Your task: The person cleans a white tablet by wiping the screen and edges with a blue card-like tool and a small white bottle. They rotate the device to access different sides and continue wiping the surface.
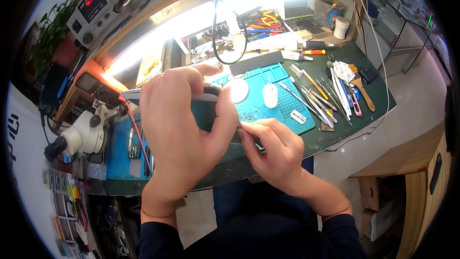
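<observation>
My left hand (pixel 184 129) is raised over the bench, fingers and thumb closed around a slim flat device with a pale edge (pixel 205 97), seen nearly edge-on and looking like a phone. Most of it is hidden behind the fingers. Just to the right and lower, my right hand (pixel 275 151) pinches a thin dark strip (pixel 245 128) between thumb and forefinger; its exact kind is too small to make out. The strip's tip comes close to my left thumb. Beyond the hands lies a blue work mat (pixel 287 97) with a white dispenser bottle (pixel 270 97) and a razor blade (pixel 298 117).
Tweezers, picks and brushes (pixel 330 93) lie right of the mat. A microscope (pixel 81 136) and an orange multimeter (pixel 96 84) stand left, with a red lead (pixel 135 132) hanging. A black cable (pixel 214 24) loops down behind the hands. A bright lamp (pixel 143 38) lights the back.
</observation>
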{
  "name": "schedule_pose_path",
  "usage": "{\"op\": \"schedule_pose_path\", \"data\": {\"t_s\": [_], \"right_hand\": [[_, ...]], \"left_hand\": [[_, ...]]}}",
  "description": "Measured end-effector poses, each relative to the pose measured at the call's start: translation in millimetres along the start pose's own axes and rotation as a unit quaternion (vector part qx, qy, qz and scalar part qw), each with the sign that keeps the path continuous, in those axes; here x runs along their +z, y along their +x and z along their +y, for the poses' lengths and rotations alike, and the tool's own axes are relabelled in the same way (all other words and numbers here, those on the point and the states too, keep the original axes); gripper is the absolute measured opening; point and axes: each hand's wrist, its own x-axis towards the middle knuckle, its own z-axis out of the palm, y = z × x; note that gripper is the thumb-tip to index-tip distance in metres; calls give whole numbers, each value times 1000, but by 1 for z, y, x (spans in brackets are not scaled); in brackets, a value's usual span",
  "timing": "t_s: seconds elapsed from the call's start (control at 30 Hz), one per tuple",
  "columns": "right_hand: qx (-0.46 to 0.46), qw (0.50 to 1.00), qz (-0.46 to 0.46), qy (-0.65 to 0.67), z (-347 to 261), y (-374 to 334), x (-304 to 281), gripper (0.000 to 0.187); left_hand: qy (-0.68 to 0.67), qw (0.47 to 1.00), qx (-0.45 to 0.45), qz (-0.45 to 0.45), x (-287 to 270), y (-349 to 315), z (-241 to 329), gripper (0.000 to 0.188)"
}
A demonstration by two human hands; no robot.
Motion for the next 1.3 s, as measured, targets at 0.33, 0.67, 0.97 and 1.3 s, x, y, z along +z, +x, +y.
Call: {"op": "schedule_pose_path", "data": {"t_s": [0.33,0.67,0.97,1.3], "right_hand": [[-27,999,13,-20,-1,-1,3,20],[-19,999,-13,-39,-7,7,-2,20],[2,999,-29,-33,-10,-1,-5,16],[0,999,-42,-26,-5,-12,-5,17]], "left_hand": [[-25,1000,9,-15,-4,-6,0,29],[-31,999,3,-26,-5,-3,-1,30],[20,999,-5,-46,-13,-4,9,29],[22,999,-21,-45,-14,-6,9,26]]}}
